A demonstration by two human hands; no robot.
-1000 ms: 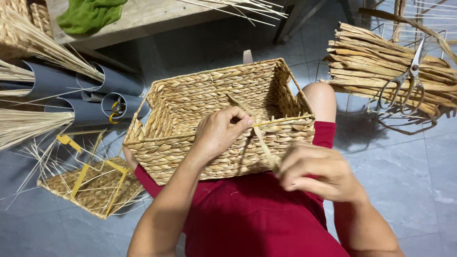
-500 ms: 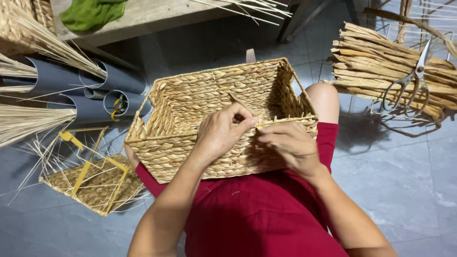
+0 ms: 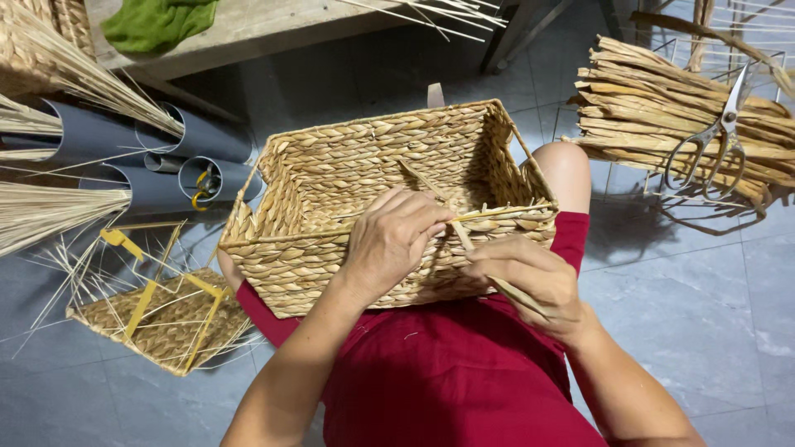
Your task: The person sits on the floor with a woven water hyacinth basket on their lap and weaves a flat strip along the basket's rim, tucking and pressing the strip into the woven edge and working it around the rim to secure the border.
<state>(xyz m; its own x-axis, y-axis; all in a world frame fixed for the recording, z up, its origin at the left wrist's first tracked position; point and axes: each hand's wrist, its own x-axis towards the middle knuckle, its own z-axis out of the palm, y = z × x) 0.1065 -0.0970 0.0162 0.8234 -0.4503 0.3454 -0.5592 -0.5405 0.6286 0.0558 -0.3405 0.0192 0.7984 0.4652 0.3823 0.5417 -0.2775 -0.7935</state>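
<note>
A rectangular woven straw basket [image 3: 348, 165] rests on my lap, over red clothing. My left hand [image 3: 396, 240] presses on the basket's near rim, fingers curled over the weave and pinching a straw strand. My right hand [image 3: 522, 277] sits just right of it, below the rim, closed around a long flat straw strand [image 3: 447, 217] that runs up across the rim into the basket.
A bundle of dried straw [image 3: 662, 116] with scissors [image 3: 716, 141] on top lies at the right. Grey pipes [image 3: 174, 165] and loose reeds are at the left. A half-woven basket on a yellow wire frame [image 3: 157, 310] stands on the floor. A green cloth [image 3: 157, 23] lies on a wooden bench.
My right hand went up to the rim beside the left hand, then pulled back down and right with the strand. The left hand has stayed on the rim.
</note>
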